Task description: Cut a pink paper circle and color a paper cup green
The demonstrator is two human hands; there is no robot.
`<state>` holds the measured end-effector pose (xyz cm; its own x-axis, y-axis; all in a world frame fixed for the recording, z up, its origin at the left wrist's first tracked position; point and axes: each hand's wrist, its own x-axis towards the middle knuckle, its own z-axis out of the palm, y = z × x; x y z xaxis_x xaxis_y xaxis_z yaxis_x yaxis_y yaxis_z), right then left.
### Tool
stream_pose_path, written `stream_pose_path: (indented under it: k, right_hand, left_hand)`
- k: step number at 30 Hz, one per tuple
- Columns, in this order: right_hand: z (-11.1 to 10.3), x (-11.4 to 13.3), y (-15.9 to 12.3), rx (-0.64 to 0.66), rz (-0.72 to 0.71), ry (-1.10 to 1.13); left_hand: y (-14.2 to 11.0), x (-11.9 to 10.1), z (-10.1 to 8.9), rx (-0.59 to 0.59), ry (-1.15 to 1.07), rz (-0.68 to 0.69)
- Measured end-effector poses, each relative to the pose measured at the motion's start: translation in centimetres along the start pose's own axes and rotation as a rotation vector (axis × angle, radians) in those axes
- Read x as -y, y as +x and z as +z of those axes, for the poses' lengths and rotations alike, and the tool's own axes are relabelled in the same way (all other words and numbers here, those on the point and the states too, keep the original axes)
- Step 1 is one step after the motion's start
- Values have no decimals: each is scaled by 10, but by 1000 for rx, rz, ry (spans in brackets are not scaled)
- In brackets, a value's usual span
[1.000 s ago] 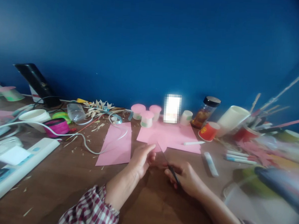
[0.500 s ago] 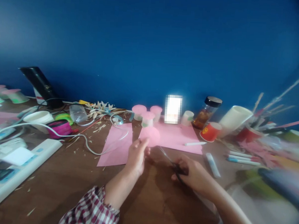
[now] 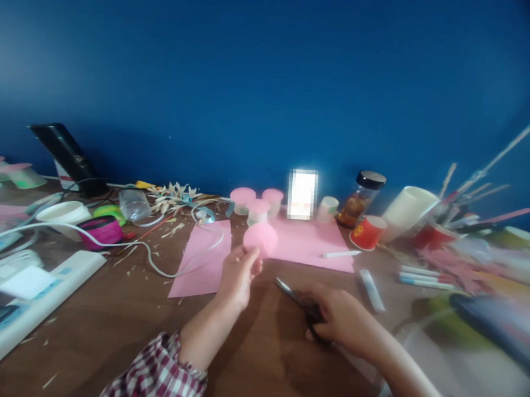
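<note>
My left hand (image 3: 239, 274) pinches the lower edge of a round pink paper disc (image 3: 261, 238), held up over the table. In my right hand (image 3: 330, 308) is a pair of scissors (image 3: 292, 292); their blades look closed and point up and left, apart from the disc. Just beyond the disc stand several small cups with pink round tops (image 3: 258, 207). A pink paper sheet (image 3: 313, 242) lies behind my hands, and a narrower pink sheet (image 3: 202, 257) is left of the disc.
A white pen (image 3: 339, 255) rests on the larger sheet. At right are a red paper cup (image 3: 368, 233), a lidded jar (image 3: 363, 199), a white tube (image 3: 410, 211) and markers (image 3: 425, 278). A white power strip (image 3: 71, 289), cables and a magenta roll (image 3: 101, 230) occupy the left side.
The scissors have lowered slightly, and their blades have come together. My left hand still holds the pink disc, raised a little. The whole view has shifted slightly.
</note>
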<state>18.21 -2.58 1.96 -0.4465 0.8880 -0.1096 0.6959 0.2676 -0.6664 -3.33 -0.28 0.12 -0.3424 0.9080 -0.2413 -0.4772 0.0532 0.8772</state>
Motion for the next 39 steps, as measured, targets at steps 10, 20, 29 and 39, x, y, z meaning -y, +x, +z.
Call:
stream_pose_path:
  k: [10, 20, 29, 39]
  right_hand:
    - [-2, -3, 3, 63, -45, 194]
    - [10, 9, 12, -257, -55, 532]
    - [11, 10, 12, -197, 46, 693]
    - [26, 11, 17, -345, 130, 762]
  left_hand:
    - [-9, 2, 6, 145, -4, 1]
    - [-34, 12, 14, 417, 62, -235]
    - [-29, 20, 11, 409, 210, -34]
    - [-38, 25, 16, 383, 81, -158]
